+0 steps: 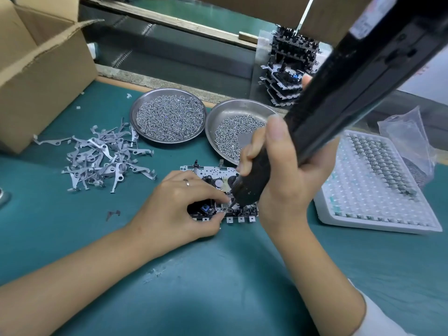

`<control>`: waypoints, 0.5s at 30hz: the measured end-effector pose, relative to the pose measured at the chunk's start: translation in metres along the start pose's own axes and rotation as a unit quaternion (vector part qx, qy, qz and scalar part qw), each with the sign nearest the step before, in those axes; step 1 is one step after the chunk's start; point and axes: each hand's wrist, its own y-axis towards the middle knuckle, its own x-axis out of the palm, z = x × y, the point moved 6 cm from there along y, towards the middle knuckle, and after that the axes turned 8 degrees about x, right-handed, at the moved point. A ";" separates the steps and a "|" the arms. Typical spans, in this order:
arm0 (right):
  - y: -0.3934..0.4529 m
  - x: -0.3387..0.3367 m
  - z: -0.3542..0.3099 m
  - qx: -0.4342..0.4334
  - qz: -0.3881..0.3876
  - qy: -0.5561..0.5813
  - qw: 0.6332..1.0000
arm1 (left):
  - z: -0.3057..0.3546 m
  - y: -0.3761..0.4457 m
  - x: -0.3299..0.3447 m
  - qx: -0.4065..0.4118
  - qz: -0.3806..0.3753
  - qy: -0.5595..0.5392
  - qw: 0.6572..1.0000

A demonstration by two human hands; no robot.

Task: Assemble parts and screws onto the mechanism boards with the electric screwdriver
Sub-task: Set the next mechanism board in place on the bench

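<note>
A mechanism board [213, 172] lies flat on the green mat at the centre. My left hand [180, 207] rests on its near left part, fingertips pinching a small metal part at the board's front edge. My right hand [278, 175] grips the black electric screwdriver [339, 93], which slants down from the upper right. Its bit touches the board right beside my left fingertips. Two round steel dishes hold screws: a full one [168, 115] and a half-full one [232, 132] behind the board. A pile of grey metal levers [104, 156] lies to the left.
An open cardboard box [41, 69] stands at the far left. A white blister tray [373, 185] with small parts sits on the right, a plastic bag [407, 132] behind it. A stack of assembled boards [288, 66] stands at the back by the conveyor.
</note>
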 end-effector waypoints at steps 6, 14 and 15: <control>0.005 -0.004 0.011 0.036 0.002 -0.022 0.999 | 0.001 0.000 0.000 -0.001 -0.016 0.005 1.000; 0.005 -0.008 0.012 0.049 -0.001 -0.017 0.999 | 0.001 -0.002 0.000 -0.007 -0.016 0.015 1.000; 0.004 -0.008 0.012 0.049 -0.003 -0.017 0.999 | 0.001 -0.002 0.000 -0.007 -0.017 0.017 1.000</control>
